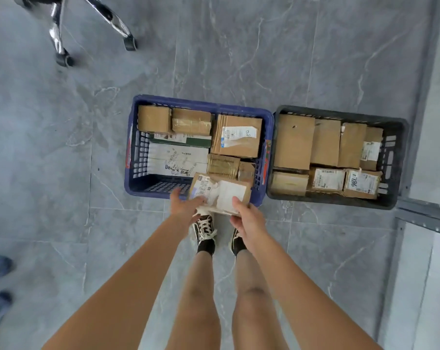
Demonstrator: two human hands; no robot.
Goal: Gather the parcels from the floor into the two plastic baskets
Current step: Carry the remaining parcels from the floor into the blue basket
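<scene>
The head view shows the left hand point(182, 207) and right hand point(246, 219), fingers curled around the near edge of a labelled cardboard parcel point(220, 193), holding it above the near rim of the blue basket point(135, 157), which sits on the floor touching the parcel-filled grey basket point(395, 157).
</scene>
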